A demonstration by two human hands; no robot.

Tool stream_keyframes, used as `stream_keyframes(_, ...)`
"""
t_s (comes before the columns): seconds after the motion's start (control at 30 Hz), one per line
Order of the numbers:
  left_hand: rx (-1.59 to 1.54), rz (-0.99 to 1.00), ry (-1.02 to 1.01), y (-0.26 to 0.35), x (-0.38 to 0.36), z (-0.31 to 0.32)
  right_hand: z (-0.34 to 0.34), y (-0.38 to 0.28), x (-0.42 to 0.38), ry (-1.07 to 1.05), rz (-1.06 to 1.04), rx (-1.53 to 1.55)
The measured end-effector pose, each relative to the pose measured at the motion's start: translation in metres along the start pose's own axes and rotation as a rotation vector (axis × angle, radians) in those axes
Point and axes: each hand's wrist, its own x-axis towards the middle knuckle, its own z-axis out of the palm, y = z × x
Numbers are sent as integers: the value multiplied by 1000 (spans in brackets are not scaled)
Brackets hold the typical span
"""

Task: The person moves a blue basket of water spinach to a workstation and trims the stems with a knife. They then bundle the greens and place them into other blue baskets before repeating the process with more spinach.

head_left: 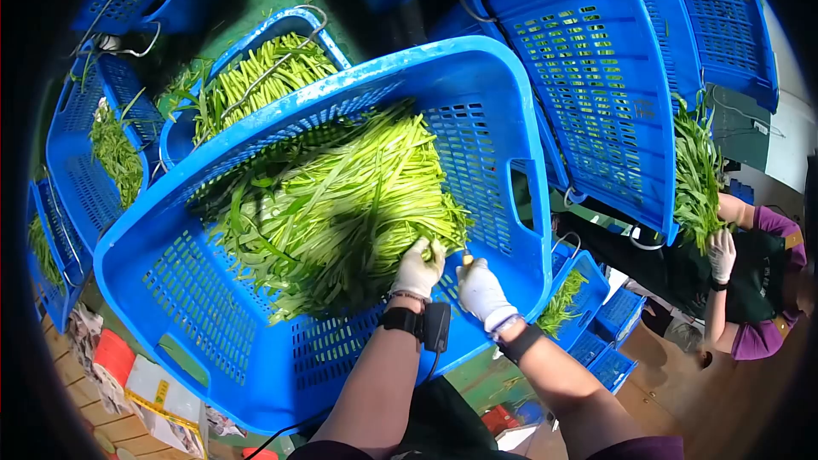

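A big blue plastic basket (503,77) lies tilted before me, with a heap of long-stemmed leafy greens (358,179) in it. The pale cut ends point to the right and the darker leaves to the left. In a white glove, my left hand (419,271) has its fingers closed on stems at the heap's lower right edge. Just right of it, my gloved right hand (483,294) is wrapped round a small knife (466,259). Its light handle shows above the fist, and the short blade is close to the stem ends.
Behind stands a blue basket with more green stems (273,68). Further baskets (106,149) holding greens are at left. Large blue baskets (588,94) stand on edge at right. Beyond them, a co-worker's gloved hand (721,255) holds a leafy bunch (697,179). Red twine (113,358) sits lower left.
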Motion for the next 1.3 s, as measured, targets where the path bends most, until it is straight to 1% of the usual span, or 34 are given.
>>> stream_keyframes(0.1, -18, 232, -17, 4, 23, 6, 17, 4, 28, -37, 22, 9)
stream_keyframes(0.17, 20, 271, -44, 13, 35, -7, 21, 5, 46, -41, -89, 3)
stream_keyframes(0.2, 175, 353, -121, 14, 37, -11, -5, -26, 38, -179, 98, 105)
stream_keyframes(0.23, 332, 430, -199, 14, 40, -15, 6, -6, 44, -179, 103, 105)
stream_keyframes(0.27, 126, 421, -111, 14, 46, -12, 23, 25, 56, -247, -218, -180)
stream_keyframes(0.3, -77, 409, -24, 11, 46, -1, 29, 41, 63, -307, -540, -468)
stream_keyframes(0.33, -90, 413, -3, 5, 40, 8, -1, 7, 40, -389, -109, -251)
stream_keyframes(0.37, -110, 426, 18, 2, 30, 15, -2, 31, 47, -533, -730, -794)
stream_keyframes(0.4, -94, 339, 22, 16, 38, 0, -15, 46, 44, -647, -351, -403)
stream_keyframes(0.43, -93, 346, 26, 14, 26, 0, -27, 46, 38, -726, 34, -14)
stream_keyframes(0.47, -31, 271, 68, 7, 17, 0, -32, 42, 36, -727, 34, -17)
stream_keyframes(0.5, 32, 191, 114, -4, 5, 1, -46, 22, 30, -535, -362, -462)
stream_keyframes(0.53, 126, 204, 127, -13, -2, 1, -52, 7, 30, -300, -754, -894)
stream_keyframes(0.57, 359, 285, 212, -18, -1, 1, -32, 15, 51, -350, -565, -656)
stream_keyframes(0.63, 496, 340, 145, -51, -34, 22, -27, -17, 72, -472, -688, -1018)
stream_keyframes(0.67, 512, 423, 174, -58, -37, 26, 2, -5, 86, -358, -407, -572)
stream_keyframes(0.7, 521, 465, -46, -32, -2, -5, 29, 8, 100, -242, -123, -132)
stream_keyframes(0.73, 440, 498, -134, -18, 23, -21, 34, 7, 103, -248, -184, -218)
stream_keyframes(0.77, 357, 524, -217, -11, 42, -35, 32, 11, 101, -258, -179, -218)
stream_keyframes(0.8, 323, 553, -197, -4, 56, -42, 22, 16, 95, -416, -98, -160)
stream_keyframes(0.83, 276, 685, -118, -18, 45, -25, 6, 12, 87, -568, -20, -108)
stream_keyframes(0.87, 237, 658, -146, -15, 46, -27, -30, -28, 61, -555, 62, -184)
stream_keyframes(0.9, 205, 630, -173, -12, 46, -29, -20, -9, 68, -517, -7, -261)
stream_keyframes(0.93, 208, 665, -198, -17, 42, -28, -11, 2, 77, -512, -83, -223)
stream_keyframes(0.97, 211, 609, -248, -14, 39, -31, -6, 8, 83, -508, -158, -187)
stream_keyframes(1.0, 221, 557, -190, -11, 35, -31, -7, -11, 82, -436, 119, 17)
stream_keyframes(1.03, 228, 509, -135, -10, 31, -26, -4, -13, 86, -389, 107, 11)
stream_keyframes(1.07, 262, 455, -188, -12, 25, -26, 4, -7, 92, -434, 78, -41)
stream_keyframes(1.1, 262, 451, -176, -8, 29, -31, 13, 3, 94, -480, 55, -89)
stream_keyframes(1.17, 280, 546, -231, 4, 47, -35, 6, 11, 81, -518, 60, -103)
stream_keyframes(1.2, 106, 598, -187, -12, 40, -14, -4, 7, 74, -552, 52, -125)
stream_keyframes(1.23, 98, 593, -183, -16, 40, -19, -25, -14, 59, -485, -129, -339)
stream_keyframes(1.3, 192, 530, -304, -17, 35, -24, -17, -13, 75, -653, -219, -503)
